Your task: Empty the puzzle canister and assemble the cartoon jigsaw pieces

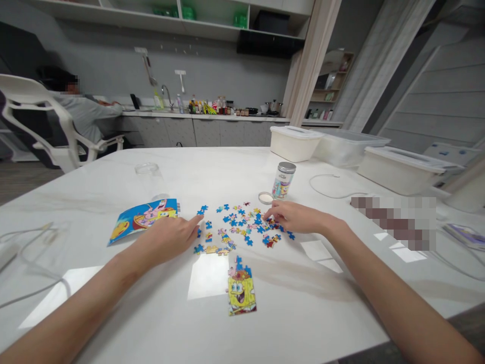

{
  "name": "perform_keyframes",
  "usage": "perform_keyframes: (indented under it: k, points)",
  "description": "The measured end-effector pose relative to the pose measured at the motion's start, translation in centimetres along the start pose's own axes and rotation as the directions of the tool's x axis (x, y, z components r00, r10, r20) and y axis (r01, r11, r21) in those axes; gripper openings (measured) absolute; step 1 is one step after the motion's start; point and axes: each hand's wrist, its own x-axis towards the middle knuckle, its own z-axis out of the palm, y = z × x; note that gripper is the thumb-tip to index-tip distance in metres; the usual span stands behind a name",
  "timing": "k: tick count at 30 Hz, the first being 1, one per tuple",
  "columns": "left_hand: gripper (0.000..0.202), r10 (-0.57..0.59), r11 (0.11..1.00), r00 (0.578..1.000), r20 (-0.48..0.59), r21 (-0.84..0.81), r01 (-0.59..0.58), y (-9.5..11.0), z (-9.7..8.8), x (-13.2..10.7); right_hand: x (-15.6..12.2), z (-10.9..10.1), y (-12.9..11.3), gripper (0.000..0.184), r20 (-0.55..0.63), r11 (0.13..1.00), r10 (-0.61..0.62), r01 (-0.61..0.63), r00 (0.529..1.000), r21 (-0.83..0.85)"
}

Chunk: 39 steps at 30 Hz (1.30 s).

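A loose spread of small jigsaw puzzle pieces (248,241), mostly blue, yellow and pink, lies on the white table. My left hand (170,235) is at the left side of them, its index finger stretched out to a blue piece. My right hand (290,216) reaches into the right side of the spread, fingers bent down and apart over the pieces. Its fingertips partly cover what they touch. Nearer to me lies a joined section of puzzle (241,290) with a yellow cartoon face. A blue picture sheet (146,217) lies partly behind my left hand.
A printed tin (284,181) with a silver lid stands beyond my right hand, beside a round lid (265,197). A clear container (147,169) is at the back left. Lidded storage boxes (295,143) line the far right. Cables (38,242) lie left and right. A person (85,114) sits far left.
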Motion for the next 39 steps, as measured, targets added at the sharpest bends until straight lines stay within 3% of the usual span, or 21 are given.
perform_keyframes:
  k: [8, 19, 28, 39]
  points:
    - [0.044, -0.043, 0.999, 0.999, -0.015, -0.025, 0.043, 0.1, 0.1, 0.2, 0.1, 0.2, -1.2, 0.038, -0.01, 0.993, -0.079, 0.08, 0.997, 0.087]
    - [0.044, -0.05, 0.998, 0.999, -0.012, -0.027, 0.049, 0.6, 0.2, 0.2, -0.1, -0.1, -2.1, 0.021, -0.028, 0.996, -0.077, 0.078, 0.997, 0.048]
    - [0.04, -0.051, 0.999, 0.995, 0.087, -0.016, 0.052, 1.3, -1.4, 0.2, 0.3, 1.0, -3.1, 0.017, -0.06, 0.996, 0.029, -0.024, 0.998, 0.081]
    - [0.036, -0.022, 0.995, 0.999, 0.027, -0.1, 0.024, 1.6, -1.4, 0.0, 0.2, 0.7, -3.6, 0.01, -0.055, 0.994, 0.078, -0.073, 0.995, 0.084]
